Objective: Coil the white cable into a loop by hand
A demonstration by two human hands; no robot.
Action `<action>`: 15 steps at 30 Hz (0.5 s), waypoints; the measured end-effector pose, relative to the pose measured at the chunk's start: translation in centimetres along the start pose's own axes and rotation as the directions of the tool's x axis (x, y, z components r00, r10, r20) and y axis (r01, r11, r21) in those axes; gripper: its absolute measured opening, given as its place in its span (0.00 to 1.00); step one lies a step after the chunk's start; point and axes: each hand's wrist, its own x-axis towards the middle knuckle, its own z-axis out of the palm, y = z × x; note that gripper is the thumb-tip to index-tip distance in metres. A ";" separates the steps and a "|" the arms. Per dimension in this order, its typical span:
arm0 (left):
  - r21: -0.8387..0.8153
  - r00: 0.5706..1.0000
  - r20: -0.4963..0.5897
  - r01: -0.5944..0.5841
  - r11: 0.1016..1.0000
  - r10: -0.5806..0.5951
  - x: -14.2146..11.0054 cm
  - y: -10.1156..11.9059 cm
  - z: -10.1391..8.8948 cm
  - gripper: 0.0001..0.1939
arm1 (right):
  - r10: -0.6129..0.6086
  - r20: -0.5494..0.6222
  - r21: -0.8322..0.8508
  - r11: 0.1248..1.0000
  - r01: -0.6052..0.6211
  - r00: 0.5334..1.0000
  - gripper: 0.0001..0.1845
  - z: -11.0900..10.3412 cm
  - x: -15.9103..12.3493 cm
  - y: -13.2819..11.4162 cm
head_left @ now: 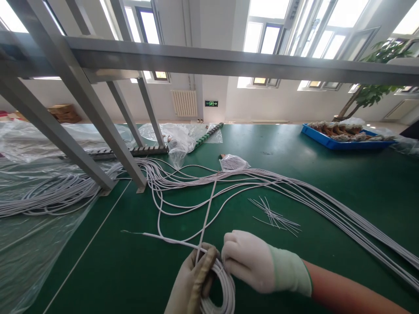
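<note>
— Daylight from the tall windows (262,39) fell across a long green table (327,183), with a grey metal frame (98,113) slanting overhead and a radiator (184,103) on the far white wall. What was on that surface?

— Mostly white cable (294,185), many strands fanned out from the frame's foot toward the right edge. Clear plastic sheeting (29,226) covered the left side, a blue tray (340,141) of parts sat far right near a potted plant (376,87), and a small scatter of thin ties (275,216) lay just beyond the hands.

— And the hands?

— Both were gloved. The left hand (194,281) was closed around a wound coil of white cable (222,290) at the near edge, probably to keep the loops from springing apart. The right hand (252,264) was pinched shut on the same coil at its top, touching the left, where a strand crossed over the loops.

— Why held so close together?

— I'd judge the grip pinned the turns at one spot. One strand ran taut from the coil up toward the bundle, and a loose end trailed off left across the table.
</note>
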 end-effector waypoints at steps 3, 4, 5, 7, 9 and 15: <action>0.070 0.997 -0.066 -0.024 0.997 0.029 0.9 -0.8 0.5 0.19 | 0.445 0.125 0.173 0.870 -0.461 0.887 0.14 0.4 0.4 -1.0; 0.078 0.996 -0.085 -0.034 0.996 0.041 1.1 -1.1 0.6 0.20 | 0.511 0.188 0.223 0.809 -0.543 0.839 0.14 0.4 0.5 -1.0; 0.055 0.995 -0.091 -0.040 0.998 0.045 1.3 -1.3 0.7 0.20 | 0.533 0.251 0.280 0.759 -0.588 0.808 0.14 0.3 0.6 -1.0; -0.065 0.998 -0.070 -0.012 0.998 0.007 1.5 -1.4 0.8 0.21 | 0.513 0.286 0.403 0.702 -0.587 0.809 0.14 -0.1 0.5 -0.6; -0.222 0.995 -0.072 0.052 0.974 -0.069 1.2 -0.8 0.7 0.22 | 0.489 0.146 0.464 0.734 -0.496 0.860 0.12 -0.3 0.1 0.0; -0.201 0.998 -0.056 0.003 0.980 -0.014 -0.5 1.3 0.3 0.13 | -0.139 -0.081 -0.138 0.982 0.127 0.987 0.12 -0.1 -0.7 1.5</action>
